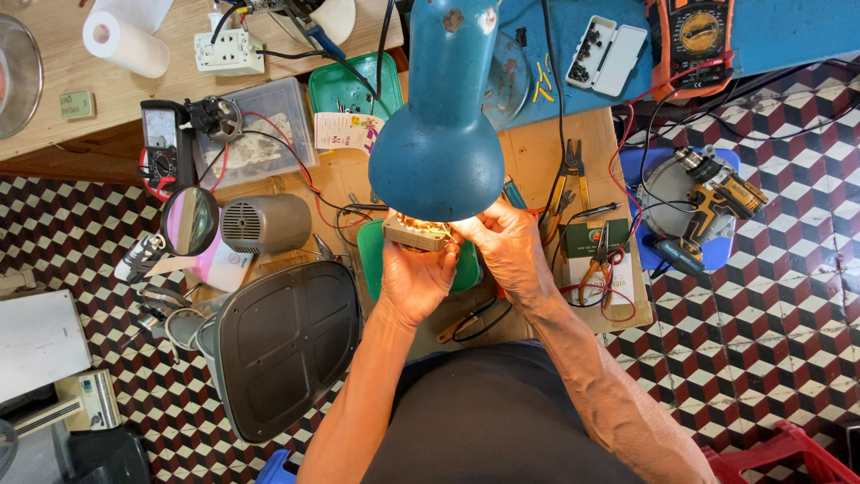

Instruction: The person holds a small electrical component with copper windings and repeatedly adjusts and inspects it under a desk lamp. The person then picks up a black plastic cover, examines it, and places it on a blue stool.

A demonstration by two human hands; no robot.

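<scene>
1. The left hand [414, 278] has its fingers curled shut around a small grey metal part with copper windings [417, 233], held from below and from the left.
2. The right hand [509, 246] closes its fingers on the right end of the same part, thumb side toward the lamp.
3. The part sits in the bright light right under the blue lamp shade [439, 134], above a green tray [372, 260] on the cardboard-covered worktop [537, 148].
4. Just right of the right hand lie pliers [566, 179] and a dark green small box [582, 237]; red and black wires run around them.
5. To the left stand a grey cylindrical motor housing [266, 222] and a round magnifier [190, 220]; a dark oval cover [285, 345] lies on the checkered floor.
6. Far right, a yellow-and-black cordless drill [717, 202] rests on a blue stool, with an orange multimeter [690, 36] above it.
</scene>
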